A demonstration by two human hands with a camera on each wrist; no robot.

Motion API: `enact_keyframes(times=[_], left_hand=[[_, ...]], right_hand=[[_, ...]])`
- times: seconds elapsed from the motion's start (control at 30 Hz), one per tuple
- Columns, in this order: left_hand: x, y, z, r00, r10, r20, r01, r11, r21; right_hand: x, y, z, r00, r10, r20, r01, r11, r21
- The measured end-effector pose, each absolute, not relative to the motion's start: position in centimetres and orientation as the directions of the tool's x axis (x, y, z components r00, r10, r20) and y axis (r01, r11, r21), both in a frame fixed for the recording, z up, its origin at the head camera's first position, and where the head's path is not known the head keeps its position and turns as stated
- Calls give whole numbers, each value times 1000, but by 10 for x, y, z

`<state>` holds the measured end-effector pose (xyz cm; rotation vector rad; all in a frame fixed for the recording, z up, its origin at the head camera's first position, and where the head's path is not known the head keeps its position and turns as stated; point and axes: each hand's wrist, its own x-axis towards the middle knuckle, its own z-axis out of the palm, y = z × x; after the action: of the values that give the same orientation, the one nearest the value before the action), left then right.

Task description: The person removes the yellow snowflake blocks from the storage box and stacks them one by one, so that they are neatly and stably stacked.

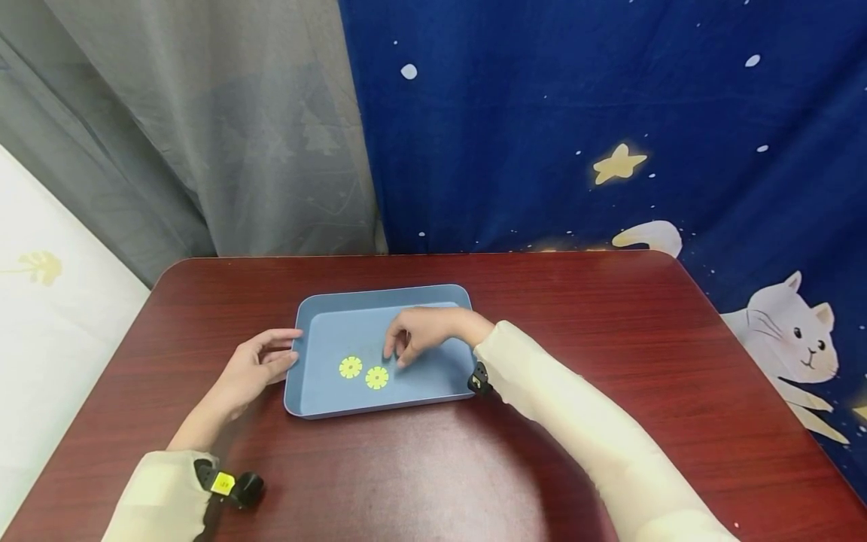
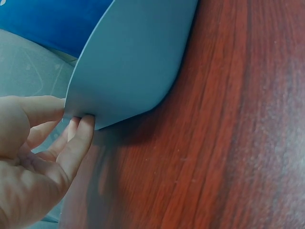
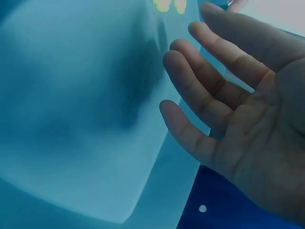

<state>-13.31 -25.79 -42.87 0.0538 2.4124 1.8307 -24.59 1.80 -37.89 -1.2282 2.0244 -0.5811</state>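
Observation:
A shallow blue tray (image 1: 332,399) lies on the table, and two yellow notched plastic discs (image 1: 350,366) rest in it, left of its middle. My left hand (image 1: 254,369) holds the tray's left rim. In the left wrist view, fingers (image 2: 81,136) of that hand press on the outer wall of the tray (image 2: 128,62), while another fingertip is hidden behind the rim. Over the tray, my right hand (image 1: 420,333) hovers just right of the discs with loosely bent fingers. The right wrist view shows nothing in this hand (image 3: 248,100); part of the yellow discs (image 3: 164,5) appears at the top.
The tray stands on a dark red wooden table (image 1: 576,324). Behind the table hang a grey curtain (image 1: 271,150) and a blue curtain (image 1: 508,150) with stars and a cat. Both wrists carry a small black camera (image 1: 247,489) on a strap.

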Motion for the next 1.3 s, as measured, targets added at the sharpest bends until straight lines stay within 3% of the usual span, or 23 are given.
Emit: enact_keyframes(times=[0.27, 0.73, 1.3], left_hand=[[-133, -257, -431, -993, 99, -62, -33, 266, 964], [-135, -256, -431, -993, 103, -58, -29, 264, 964], [-134, -259, -431, -993, 104, -59, -30, 257, 966]], right_hand=[[-253, 1, -384, -258, -874, -413, -558, 483, -675], [-253, -19, -393, -273, -841, -467, -511, 538, -671], [-248, -29, -398, -274, -842, -465, -651, 518, -554]])
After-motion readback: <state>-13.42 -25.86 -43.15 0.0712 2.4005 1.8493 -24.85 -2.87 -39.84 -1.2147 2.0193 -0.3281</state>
